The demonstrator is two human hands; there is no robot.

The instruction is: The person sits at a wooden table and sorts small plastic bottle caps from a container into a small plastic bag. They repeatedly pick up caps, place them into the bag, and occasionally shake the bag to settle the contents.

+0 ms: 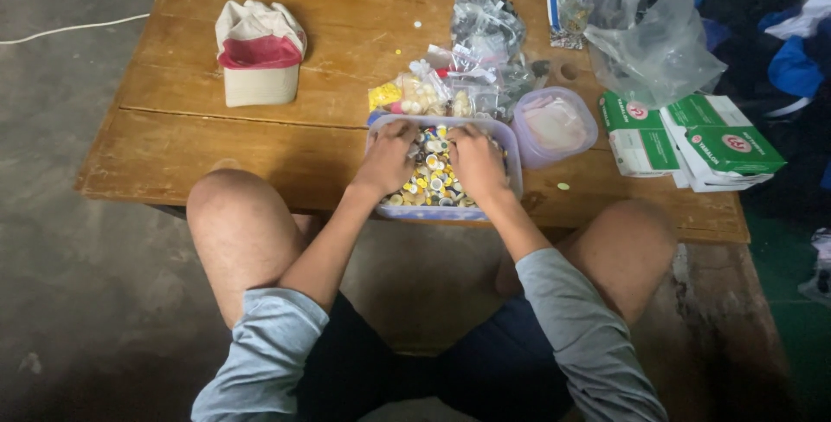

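A clear plastic tub (512,147) full of small yellow, white and dark buttons (434,175) sits at the near edge of a low wooden table (260,145). My left hand (387,159) and my right hand (477,162) both rest inside the tub, fingers curled down into the buttons. Whether either hand grips any of them is hidden by the fingers. My bare knees flank the tub on both sides.
A round clear container (554,125) stands right of the tub. Small plastic bags of pieces (480,63) lie behind it. A cream and red cap (259,51) sits at the left. Green and white boxes (692,141) and a large clear bag (649,32) lie at the right.
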